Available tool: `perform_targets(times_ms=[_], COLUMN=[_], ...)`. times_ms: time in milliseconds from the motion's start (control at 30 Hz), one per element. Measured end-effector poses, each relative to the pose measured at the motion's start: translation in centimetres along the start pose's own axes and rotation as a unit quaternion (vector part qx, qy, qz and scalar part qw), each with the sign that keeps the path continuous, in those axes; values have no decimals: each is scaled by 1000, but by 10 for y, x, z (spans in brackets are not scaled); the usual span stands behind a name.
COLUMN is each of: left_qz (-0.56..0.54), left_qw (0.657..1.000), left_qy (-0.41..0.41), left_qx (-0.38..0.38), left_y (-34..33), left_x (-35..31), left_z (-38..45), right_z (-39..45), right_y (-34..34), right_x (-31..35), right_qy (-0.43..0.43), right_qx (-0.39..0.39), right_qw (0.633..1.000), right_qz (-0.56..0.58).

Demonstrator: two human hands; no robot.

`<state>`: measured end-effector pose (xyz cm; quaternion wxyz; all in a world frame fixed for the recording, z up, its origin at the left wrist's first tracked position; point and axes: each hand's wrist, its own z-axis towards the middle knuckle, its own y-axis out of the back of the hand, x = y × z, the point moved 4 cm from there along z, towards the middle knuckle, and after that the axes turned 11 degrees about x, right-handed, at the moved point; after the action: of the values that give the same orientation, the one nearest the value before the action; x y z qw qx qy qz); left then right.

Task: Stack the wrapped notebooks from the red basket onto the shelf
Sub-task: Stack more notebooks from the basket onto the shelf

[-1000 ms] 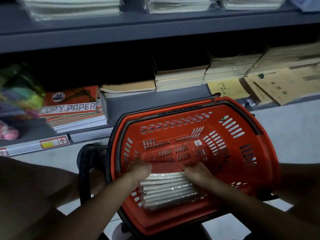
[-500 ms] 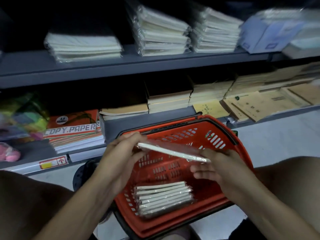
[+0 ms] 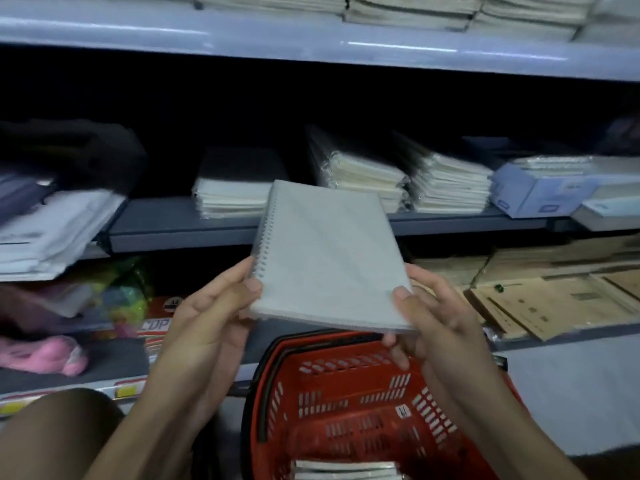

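Observation:
A grey wrapped spiral notebook (image 3: 329,258) is held up in the air between both hands, its cover facing me and its spiral along the left edge. My left hand (image 3: 211,313) pinches its lower left corner. My right hand (image 3: 433,317) pinches its lower right corner. Below it stands the red basket (image 3: 346,403), with more wrapped notebooks (image 3: 346,471) lying at its near end. Behind the held notebook, the grey middle shelf (image 3: 173,230) carries a short stack of wrapped notebooks (image 3: 232,195) and taller stacks (image 3: 446,188) to the right.
White packets (image 3: 52,230) lean at the left end of the middle shelf, and a blue box (image 3: 530,192) sits at its right. The lower shelf holds brown paper books (image 3: 554,303), a copy-paper pack (image 3: 156,323), colourful bags and a pink item (image 3: 45,355). My knee (image 3: 59,431) is at bottom left.
Both hands have lifted the notebook from just above the basket up to the level of the middle shelf and turned its cover toward me. The view has tilted upward.

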<state>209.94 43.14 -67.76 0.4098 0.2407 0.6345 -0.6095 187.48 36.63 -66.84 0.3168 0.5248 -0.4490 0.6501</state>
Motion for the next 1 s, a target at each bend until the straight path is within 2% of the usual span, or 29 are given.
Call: perform_targets(times_ms=[167, 500, 733, 833, 933, 1000], left_qz=[56, 0, -2, 48, 233, 286], left_qw=[998, 998, 989, 983, 950, 931], left_qy=[-13, -31, -55, -69, -64, -79], left_qx=[-22, -60, -134, -166, -199, -211], left_y=[31, 78, 95, 94, 95, 96], left_x=[-18, -37, -56, -62, -63, -60], left_z=[-1, 51, 96, 98, 84, 80], right_z=[36, 126, 187, 201, 196, 191], right_y=[-30, -71, -86, -83, -66, -59], right_x=[-11, -27, -38, -44, -52, -59], right_qy=[-14, -21, -44, -51, -37, -14], right_qx=[67, 82, 79, 86, 69, 68], right_qw=[997, 996, 995, 993, 991, 988], right_qz=[-22, -31, -47, -70, -109, -140])
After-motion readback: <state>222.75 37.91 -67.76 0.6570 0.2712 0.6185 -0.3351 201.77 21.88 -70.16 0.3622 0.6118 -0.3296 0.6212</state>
